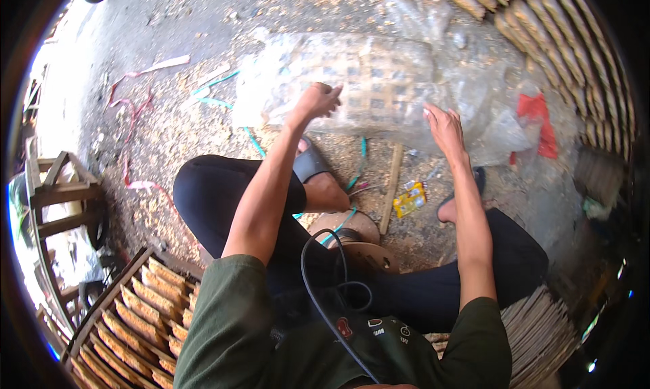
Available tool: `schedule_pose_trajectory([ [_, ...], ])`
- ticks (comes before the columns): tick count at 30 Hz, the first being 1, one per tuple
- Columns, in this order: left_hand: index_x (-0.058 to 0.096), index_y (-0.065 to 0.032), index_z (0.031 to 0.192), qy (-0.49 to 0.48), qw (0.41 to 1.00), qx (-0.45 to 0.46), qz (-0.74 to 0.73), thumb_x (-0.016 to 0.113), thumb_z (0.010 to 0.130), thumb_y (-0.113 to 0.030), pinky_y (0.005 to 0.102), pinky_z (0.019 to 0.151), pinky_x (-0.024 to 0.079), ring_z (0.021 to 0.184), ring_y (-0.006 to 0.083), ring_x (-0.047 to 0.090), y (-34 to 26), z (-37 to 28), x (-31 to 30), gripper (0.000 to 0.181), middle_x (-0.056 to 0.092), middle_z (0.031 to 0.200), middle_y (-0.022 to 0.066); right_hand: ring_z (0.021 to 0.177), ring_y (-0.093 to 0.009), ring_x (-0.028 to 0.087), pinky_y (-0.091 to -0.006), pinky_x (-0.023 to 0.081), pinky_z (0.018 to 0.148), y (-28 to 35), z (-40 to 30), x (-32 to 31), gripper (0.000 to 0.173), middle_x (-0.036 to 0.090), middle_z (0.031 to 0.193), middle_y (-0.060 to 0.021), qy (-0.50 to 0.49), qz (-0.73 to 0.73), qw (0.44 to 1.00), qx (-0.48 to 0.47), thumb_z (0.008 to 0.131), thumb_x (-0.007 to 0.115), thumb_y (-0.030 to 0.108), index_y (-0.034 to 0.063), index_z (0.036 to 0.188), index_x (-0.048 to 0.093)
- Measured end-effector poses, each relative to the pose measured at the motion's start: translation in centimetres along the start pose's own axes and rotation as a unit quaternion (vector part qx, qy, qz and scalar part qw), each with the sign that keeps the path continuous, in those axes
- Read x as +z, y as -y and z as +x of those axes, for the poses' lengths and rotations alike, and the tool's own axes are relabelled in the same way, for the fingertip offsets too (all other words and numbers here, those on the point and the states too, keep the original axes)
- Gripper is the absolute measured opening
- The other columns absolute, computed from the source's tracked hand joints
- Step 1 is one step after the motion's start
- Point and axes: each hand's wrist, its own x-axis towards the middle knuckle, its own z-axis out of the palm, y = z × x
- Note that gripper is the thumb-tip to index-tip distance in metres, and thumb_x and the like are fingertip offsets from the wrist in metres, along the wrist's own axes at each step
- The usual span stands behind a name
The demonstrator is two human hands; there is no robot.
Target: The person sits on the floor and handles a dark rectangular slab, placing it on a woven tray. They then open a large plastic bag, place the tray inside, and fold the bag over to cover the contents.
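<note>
Clear plastic sheeting [457, 92] lies over a flat lattice of pale strips [365, 76] on the ground before me. My left hand [320, 102] is above the near left part of the sheeting, its fingers bent and partly apart. Over the right part is my right hand [445, 127], thumb and fingers slightly parted. Whether either hand touches the plastic or pinches its edge, I cannot tell. Teal strapping [254, 141] runs out from under the sheeting towards a wooden spool [365, 252] between my legs.
Stacked wooden slats [553, 49] curve along the right, and a rack of slats [137, 308] stands at lower left. A wooden stick [391, 191], a yellow wrapper [410, 200], red plastic [539, 125] and pink ribbon [133, 120] lie on the chip-strewn ground. A wooden frame [66, 196] stands left.
</note>
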Motion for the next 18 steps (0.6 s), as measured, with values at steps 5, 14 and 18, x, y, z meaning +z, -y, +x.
schedule_pose_trajectory([
  [5,0.046,-0.0085,0.142,0.227,0.916,-0.008,-0.331,0.030,0.102,-0.058,0.0537,0.103,0.043,0.124,0.0356,0.052,-7.6,-2.2,12.7,0.066,0.052,0.142,0.0149,0.125,-0.033,0.055,-0.0421,0.039,0.108,8.1,-2.6,-11.3,0.040,0.058,0.136,-0.0193,-0.163,0.090,0.980,-0.075,0.096,0.059,0.015,0.0005,0.133,0.056],
  [14,0.034,0.0014,0.146,0.380,0.750,0.003,-0.542,0.022,0.103,-0.051,0.0513,0.111,0.040,0.133,0.0364,0.046,-19.6,-10.4,16.6,0.069,0.042,0.146,0.0269,0.135,-0.037,0.046,-0.0495,0.024,0.117,4.4,-19.6,-13.2,0.070,0.051,0.142,-0.0219,0.081,-0.099,0.978,0.166,0.100,0.042,0.051,0.0017,0.150,0.035],
  [18,0.044,-0.0026,0.140,0.156,0.874,0.067,-0.455,0.035,0.103,-0.033,0.0476,0.108,0.045,0.126,0.0329,0.053,-9.7,-3.7,9.0,0.049,0.054,0.141,0.0160,0.117,-0.035,0.059,-0.0444,0.042,0.103,2.0,-24.9,-16.1,0.061,0.059,0.132,-0.0218,0.109,-0.010,0.962,0.249,0.095,0.060,0.043,0.0032,0.141,0.050],
])
